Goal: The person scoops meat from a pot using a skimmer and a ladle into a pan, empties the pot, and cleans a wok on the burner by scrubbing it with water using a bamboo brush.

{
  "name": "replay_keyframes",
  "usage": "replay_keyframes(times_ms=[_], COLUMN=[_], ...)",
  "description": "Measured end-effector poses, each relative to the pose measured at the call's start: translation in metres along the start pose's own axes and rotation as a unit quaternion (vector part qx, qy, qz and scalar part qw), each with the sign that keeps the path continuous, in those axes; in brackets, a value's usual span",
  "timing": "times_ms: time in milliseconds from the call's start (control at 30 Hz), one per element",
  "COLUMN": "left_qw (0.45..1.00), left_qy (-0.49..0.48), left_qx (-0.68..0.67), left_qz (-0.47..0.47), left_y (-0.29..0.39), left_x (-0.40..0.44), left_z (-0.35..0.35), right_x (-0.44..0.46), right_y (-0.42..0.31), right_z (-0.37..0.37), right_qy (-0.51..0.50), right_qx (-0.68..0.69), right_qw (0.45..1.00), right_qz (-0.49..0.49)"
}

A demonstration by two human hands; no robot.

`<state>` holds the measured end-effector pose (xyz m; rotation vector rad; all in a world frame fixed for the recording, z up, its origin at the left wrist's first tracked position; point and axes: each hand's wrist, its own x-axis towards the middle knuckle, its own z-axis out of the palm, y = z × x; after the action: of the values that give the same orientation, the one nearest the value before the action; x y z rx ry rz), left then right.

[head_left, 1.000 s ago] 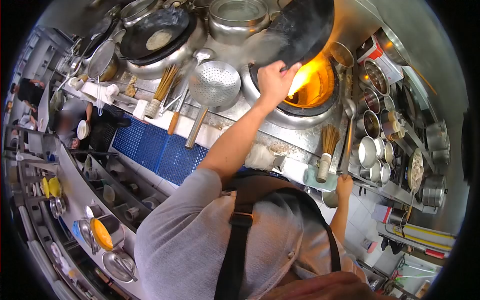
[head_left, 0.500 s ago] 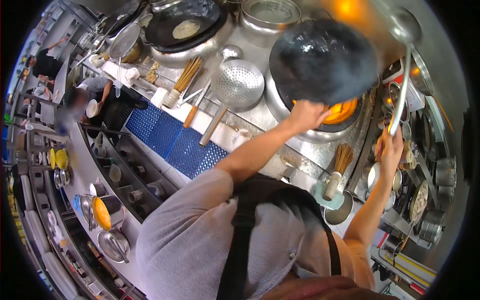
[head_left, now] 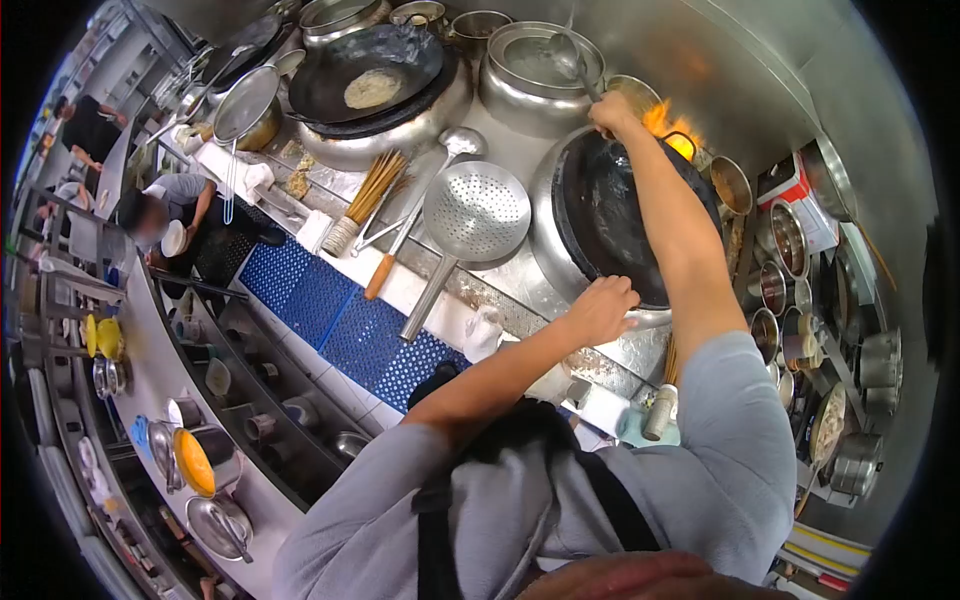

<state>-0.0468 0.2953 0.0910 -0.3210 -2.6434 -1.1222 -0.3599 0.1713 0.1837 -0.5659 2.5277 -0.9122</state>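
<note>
My left hand (head_left: pixel 603 310) is closed on the near rim of a black wok (head_left: pixel 625 225), which sits on the right burner. Inside, the wok looks dark and shiny. With my right hand (head_left: pixel 612 112) I grip the handle of a metal ladle (head_left: pixel 566 55). The ladle's bowl is over the steel pot (head_left: pixel 545 92) behind the burner, at its right side; whether it touches the contents I cannot tell. My right forearm passes above the wok and hides part of it. Flames (head_left: pixel 672 125) rise at the wok's far right edge.
On the left burner, a second wok (head_left: pixel 325 85) holds something pale and flat. A perforated skimmer (head_left: pixel 476 210), another ladle (head_left: pixel 462 142) and bamboo brushes (head_left: pixel 375 190) lie between the burners. Metal bowls (head_left: pixel 788 238) line the right. A co-worker (head_left: pixel 180 205) holds a white bowl at left.
The wok has come down from a raised, tilted position onto the burner, with my left hand still at its rim. My right hand has carried the ladle from the right side to the back pot.
</note>
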Motion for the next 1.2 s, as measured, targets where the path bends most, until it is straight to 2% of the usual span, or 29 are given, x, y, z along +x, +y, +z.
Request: replay_keyframes(times_ms=[33, 100, 133, 200, 233, 300, 367, 400, 433, 467, 567, 633, 733, 767, 833, 900, 933, 967, 1000, 1033, 1100, 1200], left_qw=[0.997, 0.993, 0.984, 0.946, 0.917, 0.834, 0.856, 0.835, 0.9, 0.893, 0.889, 0.887, 0.896, 0.874, 0.914, 0.909, 0.917, 0.934, 0.945, 0.95, 0.962, 0.968], left_qy=[0.055, 0.112, 0.136, 0.152, 0.143, 0.109, 0.09, 0.071, 0.095, 0.098, 0.102, 0.058, 0.074, 0.055, 0.12, 0.236, 0.275, 0.266, 0.255, 0.242, 0.2, 0.144], left_qx=[-0.039, 0.02, 0.081, 0.197, 0.193, 0.263, -0.019, -0.163, 0.02, 0.031, 0.011, 0.02, 0.002, -0.041, 0.141, 0.274, 0.227, 0.15, 0.073, -0.003, -0.05, -0.103], left_qz=[0.023, -0.006, -0.082, -0.207, -0.318, -0.473, -0.509, -0.52, -0.424, -0.438, -0.447, -0.458, -0.439, -0.482, -0.361, -0.208, -0.177, -0.184, -0.191, -0.197, -0.179, -0.179], left_y=[0.0, -0.009, -0.017, -0.055, -0.068, -0.08, -0.127, -0.15, -0.163, -0.156, -0.164, -0.173, -0.196, -0.193, -0.187, -0.164, -0.149, -0.128, -0.105, -0.086, -0.066, -0.057], left_x=[-0.014, -0.054, -0.081, -0.142, -0.168, -0.205, -0.236, -0.247, -0.257, -0.252, -0.248, -0.245, -0.245, -0.242, -0.241, -0.235, -0.229, -0.225, -0.221, -0.22, -0.222, -0.223], left_z=[-0.014, -0.05, -0.071, -0.103, -0.117, -0.131, -0.132, -0.126, -0.118, -0.129, -0.146, -0.155, -0.152, -0.157, -0.161, -0.171, -0.177, -0.182, -0.186, -0.187, -0.175, -0.149], right_x=[0.018, 0.043, 0.03, 0.003, -0.012, -0.051, -0.093, -0.11, -0.132, -0.165, -0.25, -0.3, -0.374, -0.398, -0.443, -0.486, -0.506, -0.525, -0.542, -0.556, -0.58, -0.605], right_y=[0.001, 0.012, 0.01, 0.017, 0.02, 0.012, 0.012, 0.015, 0.015, 0.008, 0.013, 0.026, 0.051, 0.057, 0.061, 0.064, 0.064, 0.063, 0.061, 0.056, 0.049, 0.032], right_z=[0.008, 0.024, 0.026, 0.037, 0.042, 0.038, 0.035, 0.036, 0.036, 0.039, 0.054, 0.07, 0.086, 0.091, 0.092, 0.084, 0.08, 0.076, 0.068, 0.058, 0.038, 0.009], right_qy=[-0.032, -0.096, -0.116, -0.116, -0.116, -0.112, -0.114, -0.147, -0.165, -0.16, -0.161, -0.16, -0.179, -0.184, -0.186, -0.184, -0.168, -0.151, -0.12, -0.11, -0.073, -0.01], right_qx=[0.12, 0.354, 0.434, 0.51, 0.546, 0.572, 0.575, 0.593, 0.586, 0.601, 0.621, 0.641, 0.695, 0.711, 0.733, 0.749, 0.761, 0.773, 0.747, 0.75, 0.729, 0.642], right_qw=[0.992, 0.929, 0.891, 0.851, 0.828, 0.812, 0.81, 0.792, 0.793, 0.783, 0.767, 0.75, 0.691, 0.669, 0.64, 0.616, 0.603, 0.59, 0.623, 0.62, 0.643, 0.715], right_qz=[0.017, 0.056, 0.069, 0.053, 0.044, 0.028, 0.007, -0.014, -0.021, -0.015, 0.009, 0.023, 0.09, 0.111, 0.138, 0.162, 0.17, 0.178, 0.197, 0.202, 0.222, 0.275])
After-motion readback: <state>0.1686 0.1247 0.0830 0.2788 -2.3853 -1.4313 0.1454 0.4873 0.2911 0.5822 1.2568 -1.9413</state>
